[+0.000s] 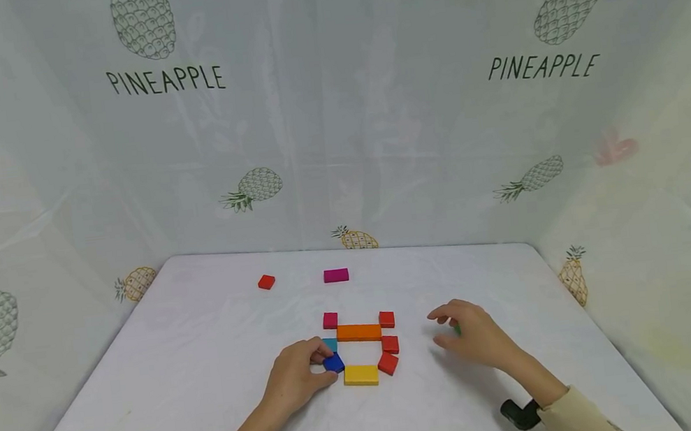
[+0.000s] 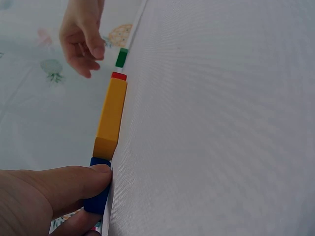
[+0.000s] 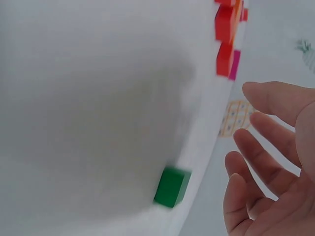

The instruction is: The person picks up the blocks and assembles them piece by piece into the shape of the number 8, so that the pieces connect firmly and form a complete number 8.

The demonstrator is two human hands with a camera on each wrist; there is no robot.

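Note:
With thumb and fingers, my left hand pinches a blue block at the lower left of a ring of blocks. A light-blue block lies just behind it, partly hidden by the fingers. Right of the blue block lies a yellow block; in the left wrist view they stand end to end. My right hand hovers to the right with loosely bent fingers and holds nothing. Below it a green block sits on the table, mostly covered by the hand in the head view.
An orange block forms the ring's far side, with a magenta block at its left end. Several red blocks line the right side. Farther back lie a red block and a magenta bar on the white table.

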